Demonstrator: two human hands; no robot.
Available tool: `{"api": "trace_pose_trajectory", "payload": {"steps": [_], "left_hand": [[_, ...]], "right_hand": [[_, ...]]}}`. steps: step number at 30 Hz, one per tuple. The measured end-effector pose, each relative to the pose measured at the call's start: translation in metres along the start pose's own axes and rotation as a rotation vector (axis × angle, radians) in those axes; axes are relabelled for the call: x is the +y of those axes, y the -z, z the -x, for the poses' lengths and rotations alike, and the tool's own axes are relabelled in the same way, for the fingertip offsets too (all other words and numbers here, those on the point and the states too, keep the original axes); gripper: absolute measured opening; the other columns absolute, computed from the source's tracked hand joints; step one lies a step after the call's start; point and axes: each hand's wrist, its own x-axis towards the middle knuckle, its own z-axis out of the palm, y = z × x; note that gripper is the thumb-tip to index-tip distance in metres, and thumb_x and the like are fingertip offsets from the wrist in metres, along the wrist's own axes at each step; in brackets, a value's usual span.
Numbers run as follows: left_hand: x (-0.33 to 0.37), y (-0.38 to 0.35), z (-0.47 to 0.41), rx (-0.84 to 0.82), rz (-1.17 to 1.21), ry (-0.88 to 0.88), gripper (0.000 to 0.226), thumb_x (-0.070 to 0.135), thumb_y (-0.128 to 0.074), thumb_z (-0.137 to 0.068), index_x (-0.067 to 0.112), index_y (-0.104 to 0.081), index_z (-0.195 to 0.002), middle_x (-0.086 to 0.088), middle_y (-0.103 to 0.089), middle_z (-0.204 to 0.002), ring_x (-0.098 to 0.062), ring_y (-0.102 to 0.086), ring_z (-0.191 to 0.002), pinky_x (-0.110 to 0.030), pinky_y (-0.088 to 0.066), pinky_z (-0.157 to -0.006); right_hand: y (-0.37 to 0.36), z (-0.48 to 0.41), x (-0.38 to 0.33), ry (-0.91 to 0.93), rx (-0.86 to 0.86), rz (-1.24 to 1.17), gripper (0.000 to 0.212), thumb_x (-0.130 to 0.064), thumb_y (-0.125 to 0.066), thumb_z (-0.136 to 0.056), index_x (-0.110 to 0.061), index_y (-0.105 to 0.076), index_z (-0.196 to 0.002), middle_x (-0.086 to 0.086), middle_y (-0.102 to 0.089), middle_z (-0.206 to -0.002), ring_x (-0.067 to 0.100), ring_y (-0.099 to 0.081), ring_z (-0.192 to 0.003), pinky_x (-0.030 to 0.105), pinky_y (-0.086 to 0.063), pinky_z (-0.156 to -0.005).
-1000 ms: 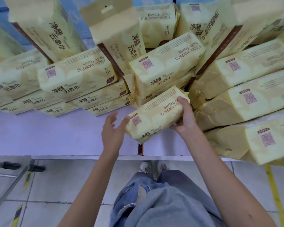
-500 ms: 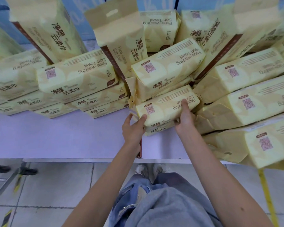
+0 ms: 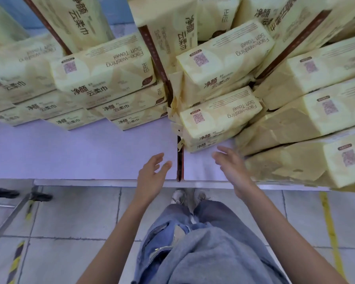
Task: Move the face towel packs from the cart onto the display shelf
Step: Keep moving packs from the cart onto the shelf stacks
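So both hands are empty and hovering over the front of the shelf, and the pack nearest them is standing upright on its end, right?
Not quite. The head view shows both the left hand and the right hand empty over the shelf, but the nearest face towel pack lies flat on top of a short stack, not upright on its end.

upright packs (image 3: pixel 74 19) cut off by top edge, right-hand stack (image 3: pixel 336 111) ran off right edge, lowest pack (image 3: pixel 205 146) mostly buried under the one above, small print on my packs too blurred to read, cart frame (image 3: pixel 10 216) clipped at left edge
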Motion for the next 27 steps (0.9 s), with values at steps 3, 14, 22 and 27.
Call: {"api": "trace_pose_trajectory", "payload": {"steps": [3, 14, 22, 27], "left_hand": [[-0.022, 0.006, 0.021, 0.019, -0.008, -0.011, 0.038, 0.032, -0.057, -0.093, 0.022, -0.052, -0.129, 0.007, -0.054, -0.131, -0.012, -0.052, -0.117, -0.023, -0.036, -0.089], [-0.068, -0.016, 0.112, 0.287, 0.154, 0.062, 0.036, 0.027, -0.057, -0.093, 0.017, -0.056, -0.127, 0.004, -0.057, -0.126, -0.011, -0.054, -0.116, -0.020, -0.037, -0.092], [-0.103, -0.063, 0.221, 0.611, 0.404, 0.272, 0.034, 0.022, -0.054, -0.095, 0.017, -0.053, -0.130, 0.007, -0.055, -0.127, -0.012, -0.053, -0.115, -0.011, -0.037, -0.084], [-0.138, -0.081, 0.286, 0.902, 0.538, 0.399, 0.031, 0.023, -0.055, -0.095, 0.019, -0.056, -0.125, 0.010, -0.058, -0.123, -0.009, -0.055, -0.111, -0.012, -0.038, -0.082]], "right_hand": [[-0.003, 0.019, 0.028, 0.072, -0.069, 0.234, 0.037, -0.031, -0.058, -0.092, -0.020, -0.053, -0.126, -0.003, -0.058, -0.116, 0.008, -0.056, -0.095, 0.019, -0.042, -0.077], [0.005, 0.034, 0.047, 0.332, -0.420, 0.701, 0.048, -0.034, -0.052, -0.094, -0.021, -0.039, -0.139, 0.001, -0.050, -0.137, 0.019, -0.051, -0.120, 0.028, -0.039, -0.094], [0.002, 0.059, 0.076, 0.402, -0.793, 1.006, 0.050, -0.033, -0.051, -0.096, -0.015, -0.038, -0.140, 0.005, -0.047, -0.139, 0.021, -0.048, -0.124, 0.032, -0.037, -0.101], [-0.048, 0.094, 0.094, 0.513, -1.061, 1.102, 0.046, -0.027, -0.054, -0.095, -0.012, -0.043, -0.136, 0.008, -0.050, -0.136, 0.021, -0.050, -0.121, 0.031, -0.038, -0.101]]}}
